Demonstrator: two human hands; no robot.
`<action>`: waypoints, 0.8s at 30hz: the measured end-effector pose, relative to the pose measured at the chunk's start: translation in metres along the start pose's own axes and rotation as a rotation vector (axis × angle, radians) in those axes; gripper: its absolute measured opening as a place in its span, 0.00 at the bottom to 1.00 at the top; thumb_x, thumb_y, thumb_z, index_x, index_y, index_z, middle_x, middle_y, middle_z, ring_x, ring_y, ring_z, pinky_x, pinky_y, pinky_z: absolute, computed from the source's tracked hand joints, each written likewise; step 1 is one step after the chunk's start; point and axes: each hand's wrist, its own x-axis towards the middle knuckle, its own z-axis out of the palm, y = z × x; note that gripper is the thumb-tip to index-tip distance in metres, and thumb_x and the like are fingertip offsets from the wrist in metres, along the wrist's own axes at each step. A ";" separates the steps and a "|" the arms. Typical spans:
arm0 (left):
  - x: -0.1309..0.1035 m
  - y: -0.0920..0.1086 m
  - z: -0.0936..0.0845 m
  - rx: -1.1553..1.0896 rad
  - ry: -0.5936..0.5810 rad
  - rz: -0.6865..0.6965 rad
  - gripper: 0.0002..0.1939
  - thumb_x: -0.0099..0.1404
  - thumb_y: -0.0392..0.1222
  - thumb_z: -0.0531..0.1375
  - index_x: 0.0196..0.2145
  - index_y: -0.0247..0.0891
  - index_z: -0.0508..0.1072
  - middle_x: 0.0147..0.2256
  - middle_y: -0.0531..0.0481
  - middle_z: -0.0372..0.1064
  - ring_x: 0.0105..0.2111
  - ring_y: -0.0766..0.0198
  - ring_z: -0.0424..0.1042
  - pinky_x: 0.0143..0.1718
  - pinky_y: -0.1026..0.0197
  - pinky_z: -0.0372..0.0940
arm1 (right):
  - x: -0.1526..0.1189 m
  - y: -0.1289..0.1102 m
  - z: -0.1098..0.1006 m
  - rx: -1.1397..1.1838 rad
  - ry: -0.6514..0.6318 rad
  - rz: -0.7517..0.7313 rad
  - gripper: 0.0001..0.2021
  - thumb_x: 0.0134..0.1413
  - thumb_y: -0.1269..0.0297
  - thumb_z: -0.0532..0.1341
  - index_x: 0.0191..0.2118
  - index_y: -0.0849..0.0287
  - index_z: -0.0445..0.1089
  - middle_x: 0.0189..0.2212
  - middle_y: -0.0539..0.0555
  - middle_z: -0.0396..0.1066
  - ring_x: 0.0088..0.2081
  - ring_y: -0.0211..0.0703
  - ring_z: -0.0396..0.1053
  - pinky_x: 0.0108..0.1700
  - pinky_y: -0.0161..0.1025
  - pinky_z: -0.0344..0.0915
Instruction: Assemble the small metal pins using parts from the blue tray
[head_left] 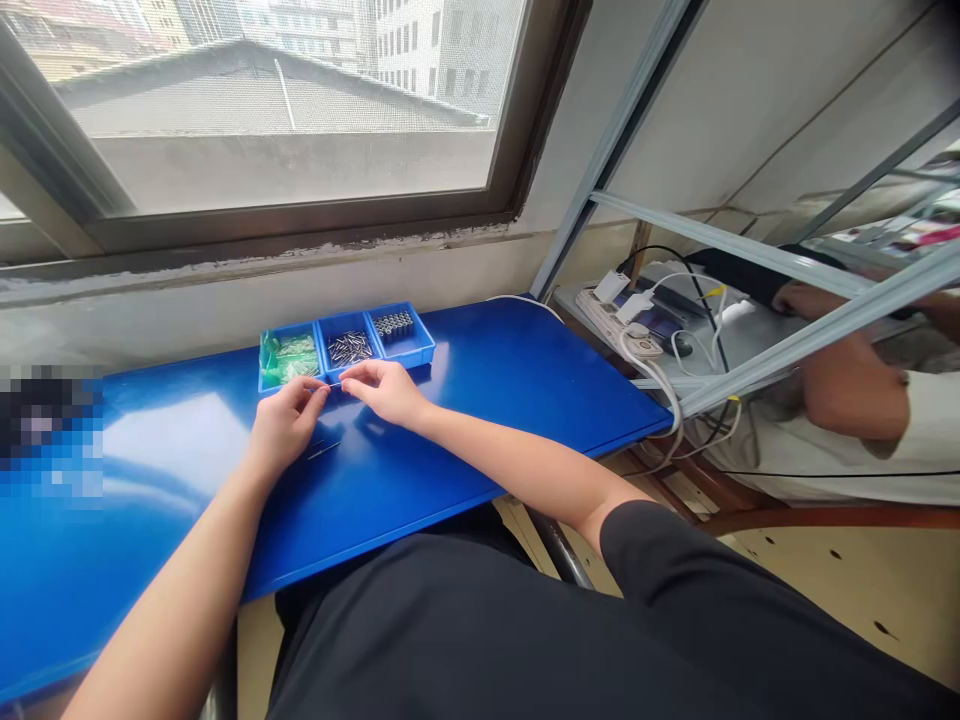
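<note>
My left hand (286, 418) and my right hand (388, 390) meet just in front of the blue bins, each with its fingers pinched. Between the fingertips runs a thin, slender piece (335, 385), too small to name, gripped at both ends. One blue bin (261, 372) contains green and clear plastic items (294, 358). In the middle bin lie many small shiny metal pins (349, 348). Short metal cylinders (394, 324) stand in rows in the right bin. A thin rod-like piece (324, 451) rests on the table below my hands.
The blue table (495, 400) runs along the wall beneath a window (300, 170). At right stand a metal frame (720, 245), a power strip (626, 320) with white cables, and another person's arm (847, 380). A blurred-out patch (49, 430) covers the far left.
</note>
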 end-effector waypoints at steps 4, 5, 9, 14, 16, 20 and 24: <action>0.001 0.001 -0.001 0.052 -0.014 -0.004 0.16 0.66 0.53 0.54 0.31 0.38 0.71 0.20 0.54 0.66 0.21 0.66 0.63 0.25 0.64 0.58 | -0.001 0.000 0.000 -0.027 -0.006 -0.027 0.06 0.54 0.68 0.66 0.38 0.62 0.76 0.35 0.54 0.78 0.37 0.38 0.75 0.45 0.40 0.73; 0.001 0.001 -0.001 0.062 -0.017 -0.003 0.16 0.66 0.53 0.54 0.31 0.38 0.71 0.20 0.54 0.66 0.21 0.66 0.63 0.25 0.64 0.58 | -0.001 0.000 0.001 -0.029 -0.010 -0.029 0.06 0.54 0.68 0.66 0.38 0.62 0.76 0.35 0.54 0.79 0.36 0.38 0.75 0.45 0.40 0.73; 0.001 0.002 -0.002 0.056 -0.017 0.001 0.16 0.66 0.53 0.54 0.31 0.38 0.71 0.20 0.54 0.65 0.21 0.66 0.63 0.25 0.64 0.58 | 0.000 0.000 0.001 -0.019 -0.009 -0.017 0.05 0.54 0.68 0.66 0.38 0.62 0.76 0.35 0.54 0.79 0.37 0.38 0.76 0.46 0.40 0.73; -0.001 0.006 -0.001 -0.015 -0.013 0.008 0.14 0.65 0.52 0.57 0.40 0.39 0.72 0.18 0.59 0.59 0.18 0.68 0.57 0.24 0.65 0.56 | 0.001 0.000 0.000 0.028 -0.006 0.021 0.06 0.55 0.68 0.65 0.38 0.62 0.76 0.36 0.55 0.78 0.38 0.39 0.76 0.47 0.40 0.73; -0.002 0.006 -0.001 -0.019 0.000 0.013 0.13 0.65 0.51 0.57 0.40 0.40 0.71 0.18 0.60 0.57 0.18 0.69 0.56 0.24 0.65 0.56 | 0.000 0.000 0.000 0.031 -0.007 0.028 0.06 0.55 0.68 0.65 0.38 0.63 0.76 0.36 0.55 0.78 0.38 0.39 0.76 0.47 0.41 0.72; -0.002 0.004 0.000 -0.017 0.015 0.015 0.12 0.65 0.51 0.57 0.37 0.39 0.71 0.19 0.59 0.57 0.18 0.70 0.55 0.24 0.66 0.55 | -0.001 -0.001 0.000 0.011 -0.015 0.008 0.06 0.55 0.68 0.65 0.39 0.63 0.76 0.36 0.55 0.78 0.38 0.39 0.76 0.47 0.41 0.72; -0.001 0.000 0.000 -0.014 0.006 0.005 0.14 0.65 0.52 0.57 0.35 0.39 0.72 0.19 0.57 0.61 0.19 0.68 0.59 0.24 0.65 0.56 | -0.001 -0.002 -0.001 -0.024 -0.019 -0.016 0.06 0.56 0.68 0.64 0.39 0.63 0.76 0.36 0.55 0.78 0.38 0.40 0.76 0.47 0.41 0.72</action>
